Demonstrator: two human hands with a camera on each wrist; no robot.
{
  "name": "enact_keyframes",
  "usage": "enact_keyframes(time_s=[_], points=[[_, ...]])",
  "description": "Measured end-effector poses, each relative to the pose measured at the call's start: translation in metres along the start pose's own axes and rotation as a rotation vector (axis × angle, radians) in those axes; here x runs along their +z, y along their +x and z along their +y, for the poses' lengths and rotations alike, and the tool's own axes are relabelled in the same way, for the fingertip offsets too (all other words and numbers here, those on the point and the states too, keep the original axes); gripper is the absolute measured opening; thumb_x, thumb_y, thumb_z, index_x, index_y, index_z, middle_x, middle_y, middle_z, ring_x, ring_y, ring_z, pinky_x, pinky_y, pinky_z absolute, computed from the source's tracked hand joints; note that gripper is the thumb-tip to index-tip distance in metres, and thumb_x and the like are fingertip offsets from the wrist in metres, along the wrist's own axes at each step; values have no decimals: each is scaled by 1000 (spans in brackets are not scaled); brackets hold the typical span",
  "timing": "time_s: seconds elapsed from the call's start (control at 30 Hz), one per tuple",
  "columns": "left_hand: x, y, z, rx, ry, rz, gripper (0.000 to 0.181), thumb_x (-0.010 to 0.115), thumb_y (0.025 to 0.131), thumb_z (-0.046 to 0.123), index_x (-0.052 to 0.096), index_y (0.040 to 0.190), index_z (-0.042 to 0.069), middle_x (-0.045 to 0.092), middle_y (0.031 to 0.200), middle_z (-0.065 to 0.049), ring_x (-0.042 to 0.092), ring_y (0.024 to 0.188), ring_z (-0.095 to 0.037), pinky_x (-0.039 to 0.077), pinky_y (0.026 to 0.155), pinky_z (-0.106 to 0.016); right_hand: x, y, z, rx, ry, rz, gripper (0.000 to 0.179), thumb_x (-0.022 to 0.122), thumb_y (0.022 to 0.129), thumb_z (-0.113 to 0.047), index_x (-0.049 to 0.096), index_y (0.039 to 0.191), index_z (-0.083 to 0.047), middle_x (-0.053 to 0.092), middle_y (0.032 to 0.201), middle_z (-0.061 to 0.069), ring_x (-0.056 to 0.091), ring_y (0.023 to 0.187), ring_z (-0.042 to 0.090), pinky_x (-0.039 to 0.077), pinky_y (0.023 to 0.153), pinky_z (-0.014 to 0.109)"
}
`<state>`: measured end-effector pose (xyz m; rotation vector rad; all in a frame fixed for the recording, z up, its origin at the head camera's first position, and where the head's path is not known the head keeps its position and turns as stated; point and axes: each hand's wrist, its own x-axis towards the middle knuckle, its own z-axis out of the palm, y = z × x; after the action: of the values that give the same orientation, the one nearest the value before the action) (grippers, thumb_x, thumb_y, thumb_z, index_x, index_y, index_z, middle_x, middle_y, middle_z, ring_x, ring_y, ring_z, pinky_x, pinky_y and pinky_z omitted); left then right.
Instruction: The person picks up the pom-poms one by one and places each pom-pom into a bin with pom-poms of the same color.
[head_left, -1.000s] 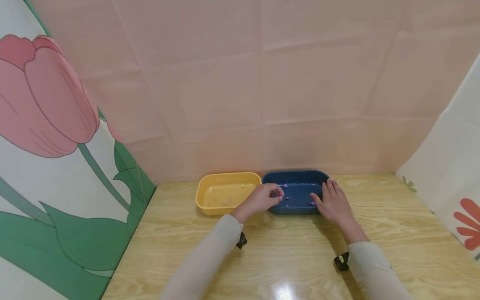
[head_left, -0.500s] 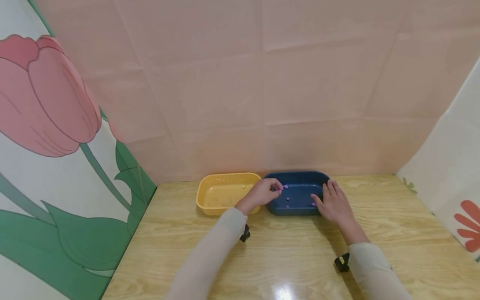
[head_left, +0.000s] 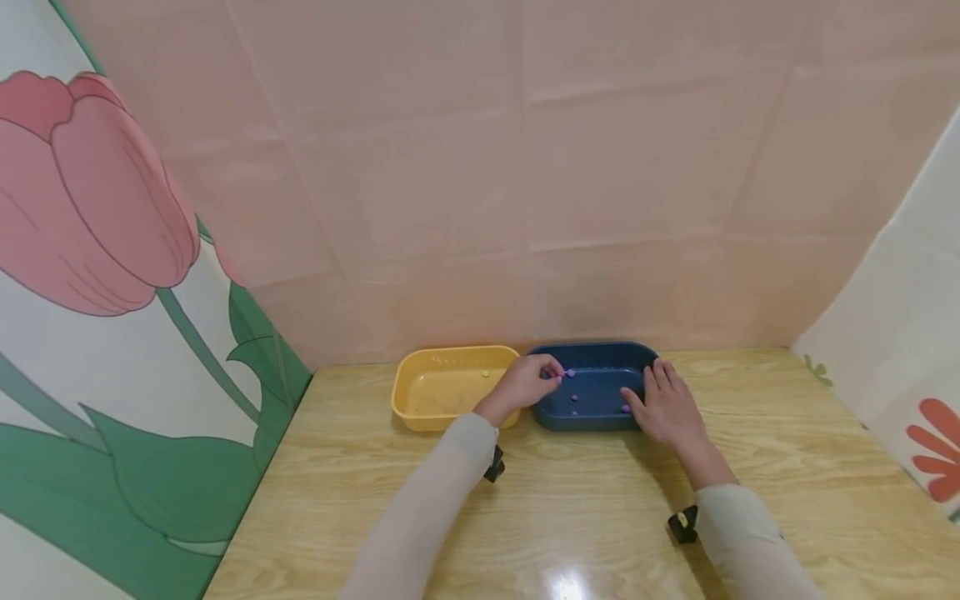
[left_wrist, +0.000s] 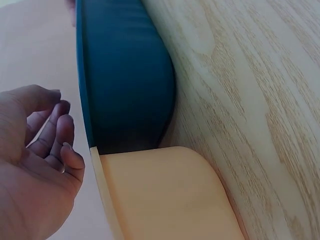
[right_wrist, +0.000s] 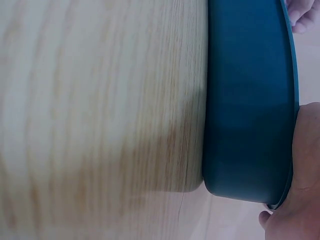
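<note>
In the head view my left hand (head_left: 521,385) hangs over the left end of a blue plastic tray (head_left: 592,423). Its thumb and forefinger pinch what looks like a small purple ball (head_left: 558,380); the left wrist view hides it. More purple balls (head_left: 574,398) lie on the tray floor, one of them (head_left: 626,408) near my right thumb. My right hand (head_left: 670,410) rests on the tray's right end with fingers straight, the thumb reaching over the inside. A yellow tray (head_left: 431,422) stands against the blue one, with a small yellow ball (head_left: 485,374) in it.
Both trays stand at the back of a wood-grain table (head_left: 555,517), close to a pink backdrop (head_left: 600,208). Printed flower panels rise on the left and right. Black wrist cameras (head_left: 683,525) hang below the sleeves.
My left hand has risen slightly toward the back of the blue tray, the purple ball still at its fingertips. My right hand stays in place on the tray's end.
</note>
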<state>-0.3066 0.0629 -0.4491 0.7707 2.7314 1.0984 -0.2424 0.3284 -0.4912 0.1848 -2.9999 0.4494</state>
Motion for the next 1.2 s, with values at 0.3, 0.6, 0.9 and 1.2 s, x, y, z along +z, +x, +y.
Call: enact_keyframes(time_s=[0.3, 0.6, 0.9, 1.2], points=[[2, 4, -1, -63, 10, 12, 6, 68, 99, 19, 72, 103, 17, 67, 93, 6, 58, 84, -8, 49, 73, -20, 0, 1, -1, 2, 11, 1, 82, 33, 109, -49, 22, 150, 21, 10, 159, 41, 8, 149, 54, 9, 121, 61], [-1, 4, -1, -70, 22, 29, 13, 69, 97, 17, 73, 108, 11, 68, 96, 5, 59, 86, -9, 48, 74, -21, 0, 2, -3, 0, 23, -5, 83, 30, 109, -51, 20, 150, 21, 7, 159, 41, 6, 150, 53, 6, 121, 61], [-4, -2, -4, -92, 23, 23, 8, 68, 99, 19, 72, 105, 18, 68, 99, 6, 58, 87, -9, 49, 74, -21, 3, 5, -6, -8, 16, -20, 83, 30, 109, -50, 20, 150, 21, 8, 159, 41, 4, 150, 53, 7, 121, 61], [-10, -18, -10, -34, 22, 54, 10, 66, 99, 20, 73, 105, 17, 70, 102, 5, 57, 83, -9, 49, 74, -22, 3, 4, -6, -13, 19, -12, 80, 31, 110, -48, 22, 150, 20, 9, 159, 41, 5, 150, 53, 8, 121, 62]])
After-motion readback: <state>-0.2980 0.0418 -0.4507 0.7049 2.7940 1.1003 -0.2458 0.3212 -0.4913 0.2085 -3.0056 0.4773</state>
